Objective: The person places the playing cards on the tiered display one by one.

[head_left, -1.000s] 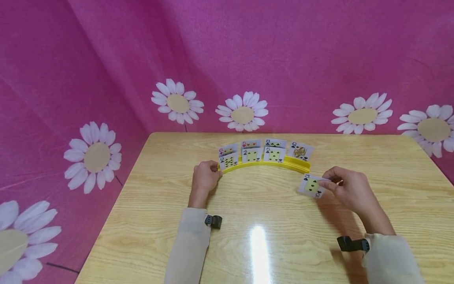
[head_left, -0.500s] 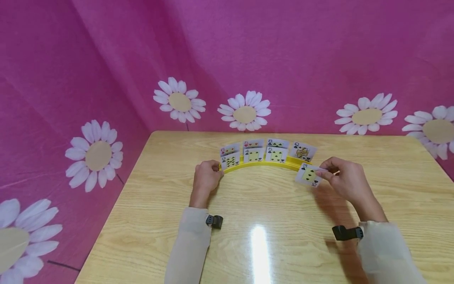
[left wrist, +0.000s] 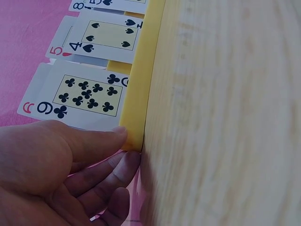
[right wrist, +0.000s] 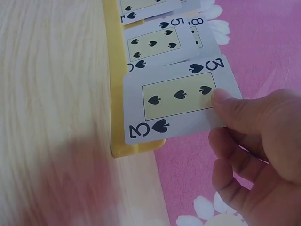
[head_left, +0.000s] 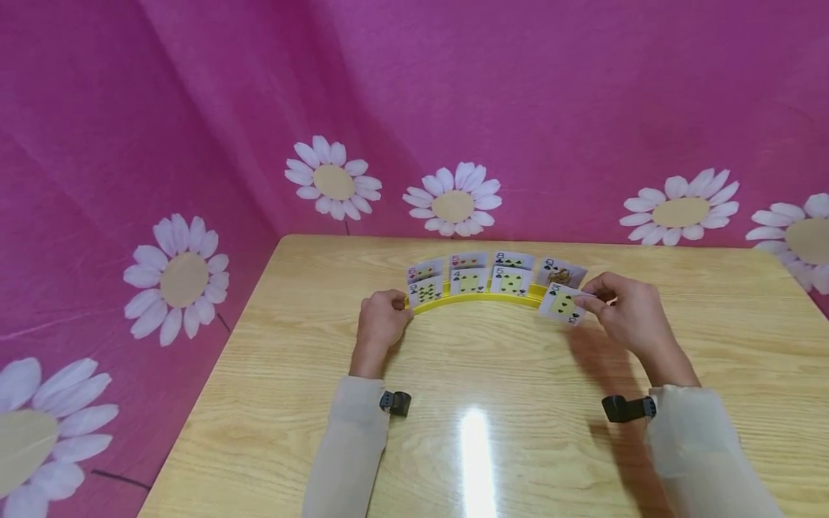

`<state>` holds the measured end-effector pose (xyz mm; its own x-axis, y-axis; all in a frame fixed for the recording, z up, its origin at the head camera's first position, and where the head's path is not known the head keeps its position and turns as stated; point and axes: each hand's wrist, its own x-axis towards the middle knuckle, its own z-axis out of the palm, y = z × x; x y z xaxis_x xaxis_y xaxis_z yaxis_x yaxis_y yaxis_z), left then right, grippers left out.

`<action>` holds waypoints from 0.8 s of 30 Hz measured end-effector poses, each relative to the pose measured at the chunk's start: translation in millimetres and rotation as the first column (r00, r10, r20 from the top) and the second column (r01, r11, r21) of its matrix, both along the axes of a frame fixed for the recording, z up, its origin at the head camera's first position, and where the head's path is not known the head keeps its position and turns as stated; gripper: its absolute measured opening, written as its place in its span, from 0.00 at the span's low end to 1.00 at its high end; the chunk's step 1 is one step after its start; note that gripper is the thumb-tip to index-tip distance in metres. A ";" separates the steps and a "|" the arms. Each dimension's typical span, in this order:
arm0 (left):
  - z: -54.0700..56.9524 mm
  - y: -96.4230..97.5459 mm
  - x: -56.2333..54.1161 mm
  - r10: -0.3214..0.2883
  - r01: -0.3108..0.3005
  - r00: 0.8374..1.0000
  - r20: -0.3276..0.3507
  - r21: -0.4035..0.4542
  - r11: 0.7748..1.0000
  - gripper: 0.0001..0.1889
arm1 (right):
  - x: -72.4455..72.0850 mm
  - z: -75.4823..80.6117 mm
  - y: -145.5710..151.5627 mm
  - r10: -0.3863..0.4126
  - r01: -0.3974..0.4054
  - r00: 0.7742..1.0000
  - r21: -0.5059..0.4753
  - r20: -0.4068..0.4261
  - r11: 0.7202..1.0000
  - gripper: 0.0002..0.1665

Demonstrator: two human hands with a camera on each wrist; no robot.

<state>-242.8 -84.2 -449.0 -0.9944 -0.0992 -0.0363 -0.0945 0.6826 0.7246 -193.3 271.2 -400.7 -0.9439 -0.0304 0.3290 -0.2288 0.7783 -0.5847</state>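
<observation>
A curved yellow card holder (head_left: pixel 479 297) stands on the table with two rows of playing cards upright in it. My left hand (head_left: pixel 383 320) grips its left end, thumb on the front face beside the nine of clubs (left wrist: pixel 87 94). The four of spades (head_left: pixel 469 280) and five of spades (head_left: pixel 511 281) stand further along the front row. Between thumb and fingers my right hand (head_left: pixel 624 313) pinches the three of spades (right wrist: pixel 181 101) by its edge. That card overlaps the holder's right end, in front of the queen (head_left: pixel 560 273) in the back row.
Behind the front row stand a red six (head_left: pixel 424 270), a red five (head_left: pixel 469 260) and a black eight (head_left: pixel 514 259). The wooden table (head_left: pixel 518 374) reaches back to a pink curtain (head_left: pixel 518 93) printed with daisies. Light glares on its near part.
My right hand has carried the three of spades away from me and slightly left, from in front of the holder to over its right end. The left hand keeps its grip.
</observation>
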 end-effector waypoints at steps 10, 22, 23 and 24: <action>0.0 0.0 0.6 0.005 -0.005 1.000 -0.011 -0.007 1.000 0.16 | -11.1 1.5 -4.1 -0.019 0.019 1.000 -0.008 -0.009 1.000 0.07; 1.9 0.0 1.1 -0.001 0.000 1.000 -0.016 -0.033 0.999 0.16 | -19.6 0.7 -4.2 -0.039 0.039 0.999 -0.007 0.023 0.999 0.09; 2.0 -0.1 1.1 0.000 0.000 1.000 -0.017 -0.034 0.999 0.16 | -20.1 0.6 -4.3 -0.039 0.040 0.999 -0.006 0.026 0.999 0.09; 2.0 -0.1 1.2 -0.002 0.001 1.000 -0.017 -0.032 0.999 0.16 | -20.3 0.8 -4.3 -0.042 0.042 0.999 -0.005 0.028 0.999 0.09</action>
<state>-241.6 -84.3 -447.0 -0.9950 -0.0987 -0.0165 -0.0817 0.7055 0.7040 -213.6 266.8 -399.9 -0.9531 0.0107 0.3024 -0.1798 0.7838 -0.5945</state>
